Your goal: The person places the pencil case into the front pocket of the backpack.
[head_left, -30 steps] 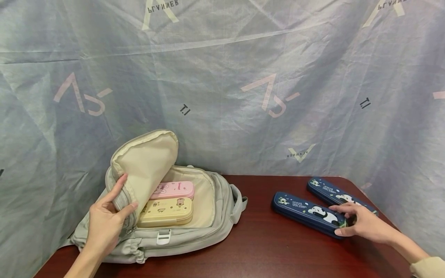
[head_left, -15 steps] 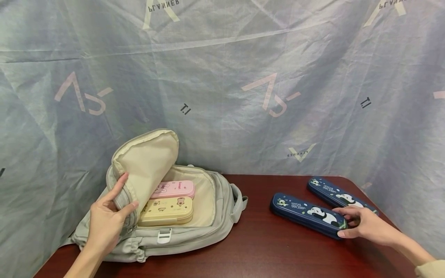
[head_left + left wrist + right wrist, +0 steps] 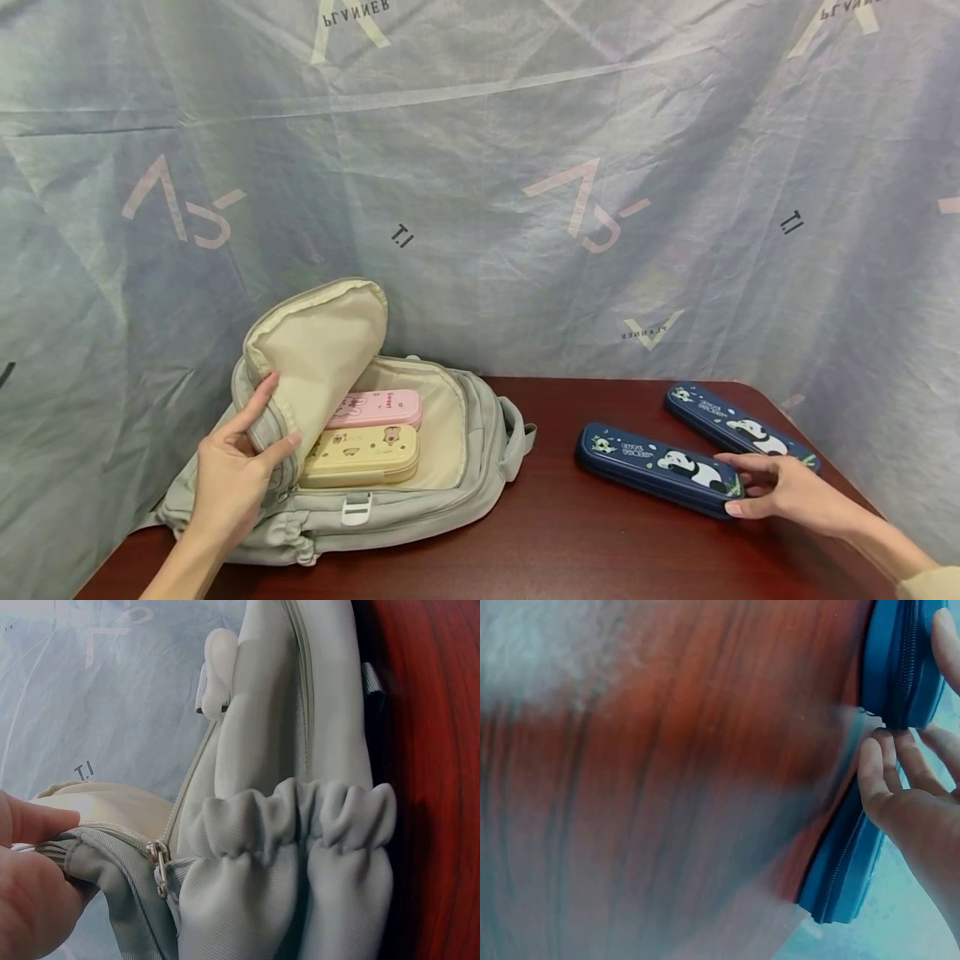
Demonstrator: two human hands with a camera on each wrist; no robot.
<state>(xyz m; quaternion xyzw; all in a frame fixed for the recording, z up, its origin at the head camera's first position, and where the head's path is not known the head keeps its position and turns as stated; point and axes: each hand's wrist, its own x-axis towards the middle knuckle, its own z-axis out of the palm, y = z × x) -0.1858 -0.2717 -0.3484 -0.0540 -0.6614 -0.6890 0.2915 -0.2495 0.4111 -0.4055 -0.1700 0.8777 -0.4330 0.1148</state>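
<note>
My left hand (image 3: 236, 475) pinches the edge of the cream-lined flap (image 3: 318, 342) of a grey backpack (image 3: 442, 500) and holds it raised. Thumb and fingers are on either side of that edge in the left wrist view. Inside the backpack lie a pink pencil case (image 3: 386, 408) and a yellow pencil case (image 3: 367, 457), both partly covered by the flap. At the right, my right hand (image 3: 798, 496) grips the right end of the nearer navy panda pencil case (image 3: 652, 467), thumb at its near side. A second navy panda pencil case (image 3: 712, 412) lies behind, partly hidden by the hand.
The dark red table (image 3: 547, 533) carries everything. A grey printed cloth (image 3: 480, 208) hangs right behind its back edge. The backpack's handle (image 3: 513, 442) points toward the navy cases, with a stretch of tabletop between them.
The nearer navy pencil case has shifted slightly left and toward me, with my right hand at its end. The left hand keeps the flap raised.
</note>
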